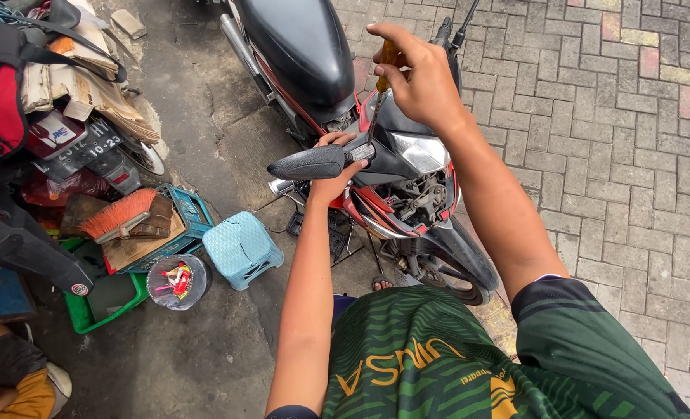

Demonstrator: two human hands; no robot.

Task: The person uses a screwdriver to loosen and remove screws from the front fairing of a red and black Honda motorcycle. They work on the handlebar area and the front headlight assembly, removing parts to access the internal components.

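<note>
My left hand [331, 180] grips the black handlebar grip [308, 164] of a black and red motorcycle [314, 54] that stands in front of me. My right hand [419, 77] is raised above the handlebar and holds a screwdriver with an orange handle [388, 56]. Its thin shaft points down to the handlebar's switch area beside my left hand. The headlight [421, 151] and front wheel [457, 271] lie below my right forearm.
A light blue plastic stool [240, 248] stands on the concrete to the left. Beside it are a lidded round tub [176, 281], a blue crate [186, 221] holding an orange brush [120, 215], and a green bin [104, 299]. Another person's arm [7, 372] shows at bottom left. Paving bricks cover the right side.
</note>
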